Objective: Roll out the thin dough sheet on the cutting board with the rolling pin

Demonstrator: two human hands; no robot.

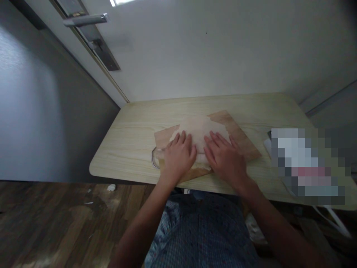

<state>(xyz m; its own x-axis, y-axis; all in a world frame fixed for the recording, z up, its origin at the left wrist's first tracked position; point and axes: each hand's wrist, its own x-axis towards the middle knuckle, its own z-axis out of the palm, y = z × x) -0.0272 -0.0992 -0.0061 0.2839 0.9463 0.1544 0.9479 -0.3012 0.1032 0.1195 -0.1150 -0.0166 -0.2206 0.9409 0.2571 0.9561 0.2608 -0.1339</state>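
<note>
A thin, pale, irregular sheet that looks like rolled-out dough [195,128] lies on a brown wooden board [232,124], set at an angle on the table. My left hand [180,152] rests palm down over the left part of the sheet, fingers stretched forward. Over the right part, my right hand [225,154] lies flat too, its fingers slightly spread. A pale straight edge crosses between the hands, perhaps a rolling pin under the palms; I cannot tell. At the board's left side a metal loop handle [153,158] sticks out.
The pale wood-grain table [125,149] has a rounded left corner and stands against a white door with a lever handle [85,20]. A blurred-out item [304,163] sits at the table's right end. White scraps [111,187] lie on the wooden floor at left.
</note>
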